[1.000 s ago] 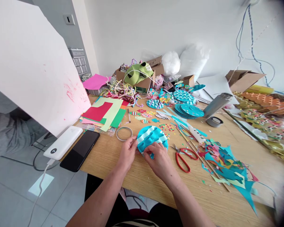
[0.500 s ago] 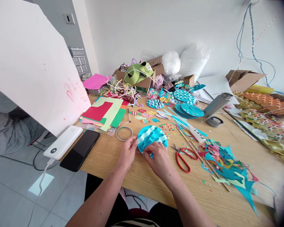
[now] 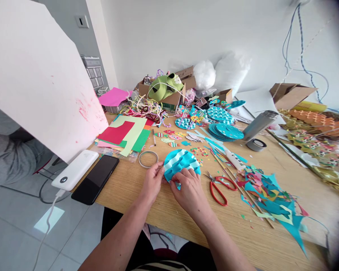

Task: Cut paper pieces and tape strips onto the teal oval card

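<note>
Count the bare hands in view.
2: the left hand holds the left edge of the turquoise wavy-striped disc; the right hand has its fingers at the disc's near side. Any behind the white board would be hidden.

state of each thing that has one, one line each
left hand, pinching the blue disc's left edge
right hand, fingers bent over the blue disc
blue disc, held, wavy strips across it
red-handled scissors, lying flat, handles apart
phone, flat, screen dark
power bank, cable plugged in
tape ring, lying flat
white tube, on its side
grey flask, standing
right-hand cardboard box, flaps open
</note>
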Action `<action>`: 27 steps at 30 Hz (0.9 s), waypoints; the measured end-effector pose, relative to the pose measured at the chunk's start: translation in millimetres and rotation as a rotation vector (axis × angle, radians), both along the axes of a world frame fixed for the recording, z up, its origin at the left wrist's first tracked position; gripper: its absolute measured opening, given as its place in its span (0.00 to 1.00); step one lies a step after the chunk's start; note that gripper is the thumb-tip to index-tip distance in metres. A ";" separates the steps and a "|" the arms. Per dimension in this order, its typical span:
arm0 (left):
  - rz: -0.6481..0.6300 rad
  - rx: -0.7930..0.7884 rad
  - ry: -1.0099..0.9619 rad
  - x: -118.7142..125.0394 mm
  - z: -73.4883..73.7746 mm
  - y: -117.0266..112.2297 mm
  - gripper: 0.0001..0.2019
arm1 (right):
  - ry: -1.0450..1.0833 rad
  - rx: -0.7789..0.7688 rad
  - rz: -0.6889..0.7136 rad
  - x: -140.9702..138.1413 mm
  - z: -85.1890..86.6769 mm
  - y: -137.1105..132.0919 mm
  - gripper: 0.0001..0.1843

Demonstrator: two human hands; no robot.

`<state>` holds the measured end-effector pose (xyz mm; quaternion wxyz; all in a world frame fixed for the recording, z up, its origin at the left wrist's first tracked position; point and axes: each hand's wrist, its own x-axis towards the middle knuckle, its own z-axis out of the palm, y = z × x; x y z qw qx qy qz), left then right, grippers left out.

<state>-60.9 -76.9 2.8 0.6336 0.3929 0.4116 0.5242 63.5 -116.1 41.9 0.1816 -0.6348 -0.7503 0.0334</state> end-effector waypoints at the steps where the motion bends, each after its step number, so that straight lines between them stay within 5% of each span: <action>1: 0.001 0.001 0.005 0.0 -0.2 0.0 0.20 | -0.009 0.001 0.004 -0.2 0.5 -0.1 0.07; 27: -0.021 0.042 0.049 0.1 -1.0 -0.4 0.17 | -0.080 -0.080 -0.080 -6.5 5.8 1.9 0.07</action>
